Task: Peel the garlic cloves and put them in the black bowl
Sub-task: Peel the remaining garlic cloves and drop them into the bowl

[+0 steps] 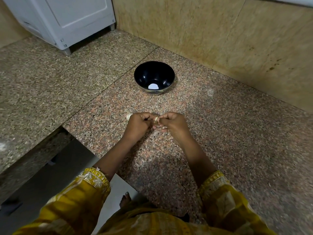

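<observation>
Both hands were together over the granite countertop, fingertips meeting at the middle. The garlic clove sat right between them, lifted off the stone. The left hand had its fingers curled in and pinched the clove from its side. The right hand pinched it from the other side with thumb and forefinger, remaining fingers bent underneath. The clove was pale and mostly covered by fingertips, so I can't tell how much skin was on it.

A second pale garlic piece lay on the counter just behind the left hand's knuckles, partly hidden by them. Can't tell if it was a bulb or loose cloves.

The black bowl stood upright on the counter beyond the hands, well apart from them, near the beige stone wall. There was a white spot at the bowl's bottom; can't tell glare from clove.

A white appliance stood at the far left corner. Embroidered yellow sleeves covered both forearms.
</observation>
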